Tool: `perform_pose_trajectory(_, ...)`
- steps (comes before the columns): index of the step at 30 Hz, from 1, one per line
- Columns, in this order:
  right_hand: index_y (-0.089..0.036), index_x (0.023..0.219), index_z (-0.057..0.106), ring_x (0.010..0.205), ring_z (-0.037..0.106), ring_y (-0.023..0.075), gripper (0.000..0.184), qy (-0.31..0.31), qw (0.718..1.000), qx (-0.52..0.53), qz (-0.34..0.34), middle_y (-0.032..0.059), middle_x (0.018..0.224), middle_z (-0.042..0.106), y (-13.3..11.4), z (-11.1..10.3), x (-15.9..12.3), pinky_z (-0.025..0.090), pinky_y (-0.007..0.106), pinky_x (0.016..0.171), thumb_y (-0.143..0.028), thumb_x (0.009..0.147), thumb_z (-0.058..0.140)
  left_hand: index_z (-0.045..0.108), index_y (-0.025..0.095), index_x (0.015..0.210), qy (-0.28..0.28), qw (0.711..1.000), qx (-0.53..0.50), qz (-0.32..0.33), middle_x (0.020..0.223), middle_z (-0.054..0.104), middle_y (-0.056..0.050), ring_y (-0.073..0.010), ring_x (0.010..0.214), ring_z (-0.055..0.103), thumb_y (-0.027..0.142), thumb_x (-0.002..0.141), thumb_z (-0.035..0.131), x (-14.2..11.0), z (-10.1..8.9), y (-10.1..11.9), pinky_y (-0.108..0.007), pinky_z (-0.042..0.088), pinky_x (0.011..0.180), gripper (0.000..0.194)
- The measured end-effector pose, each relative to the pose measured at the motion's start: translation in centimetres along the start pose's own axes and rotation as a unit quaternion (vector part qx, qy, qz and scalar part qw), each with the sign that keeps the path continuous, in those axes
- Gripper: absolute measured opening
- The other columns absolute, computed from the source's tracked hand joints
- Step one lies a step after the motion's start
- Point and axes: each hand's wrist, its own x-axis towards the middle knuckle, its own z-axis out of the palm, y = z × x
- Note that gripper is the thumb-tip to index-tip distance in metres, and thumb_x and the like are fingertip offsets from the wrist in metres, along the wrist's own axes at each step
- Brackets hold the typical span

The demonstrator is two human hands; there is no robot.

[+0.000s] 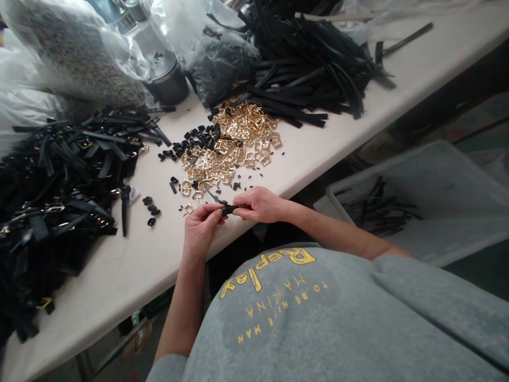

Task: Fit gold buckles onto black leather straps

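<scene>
Between my two hands, at the table's front edge, is a short black strap [228, 210]. My left hand [202, 223] pinches its left end between thumb and fingers. Closed around the other end is my right hand [260, 205], with a small glint of gold at its fingers. A thin dark piece sticks up from the strap toward the back. Just beyond my hands lie a heap of gold buckles [217, 164] and a cluster of small black loops [194, 139]. Several more black loops [151, 210] sit to the left of my left hand.
Finished-looking black straps with gold buckles [79, 154] pile up on the left of the white table [151, 265]. Loose black strips [310, 63] heap at the back right. Plastic bags [79, 53] and a dark tin [167, 79] stand behind. A plastic bin [437, 175] is below right.
</scene>
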Motion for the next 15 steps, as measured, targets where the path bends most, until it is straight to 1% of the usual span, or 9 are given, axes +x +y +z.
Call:
perform_pose_trajectory(5, -0.017, 0.072, 0.059, 0.057, 0.040, 0.0090, 0.028, 0.040, 0.998, 0.027, 0.027, -0.0036, 0.061, 0.054, -0.31, 0.60, 0.00, 0.022, 0.025, 0.058, -0.036, 0.091, 0.054, 0.076, 0.018, 0.084, 0.019, 1.000, -0.001, 0.016, 0.073, 0.073, -0.003, -0.0110, 0.056, 0.064, 0.038, 0.069, 0.084, -0.28, 0.27, -0.15, -0.021, 0.053, 0.057, 0.027)
perform_pose_trajectory(8, -0.017, 0.069, 0.057, 0.056, 0.036, 0.0088, 0.030, 0.057, 0.997, 0.025, 0.038, -0.0046, 0.059, 0.048, -0.47, 0.68, 0.00, 0.021, 0.025, 0.058, -0.036, 0.091, 0.054, 0.076, 0.018, 0.086, 0.015, 1.000, 0.007, 0.024, 0.071, 0.073, -0.003, -0.0120, 0.057, 0.066, 0.037, 0.070, 0.082, -0.42, 0.30, -0.10, -0.023, 0.055, 0.060, 0.026)
perform_pose_trajectory(11, -0.017, 0.067, 0.055, 0.057, 0.035, 0.0091, 0.030, 0.054, 0.998, 0.003, 0.028, -0.0044, 0.059, 0.045, -0.43, 0.63, -0.05, 0.020, 0.026, 0.058, -0.035, 0.090, 0.053, 0.075, 0.018, 0.085, 0.012, 0.999, 0.027, 0.024, 0.070, 0.073, -0.003, -0.0130, 0.057, 0.066, 0.036, 0.069, 0.082, -0.40, 0.42, -0.10, -0.025, 0.057, 0.061, 0.025)
perform_pose_trajectory(15, -0.017, 0.067, 0.055, 0.059, 0.037, 0.0101, 0.028, 0.041, 0.999, -0.022, 0.013, -0.0031, 0.061, 0.048, -0.45, 0.69, -0.03, 0.021, 0.026, 0.059, -0.033, 0.090, 0.052, 0.074, 0.017, 0.083, 0.017, 0.998, 0.051, 0.028, 0.071, 0.073, -0.003, -0.0132, 0.055, 0.066, 0.035, 0.068, 0.081, -0.37, 0.83, -0.19, -0.025, 0.057, 0.059, 0.023)
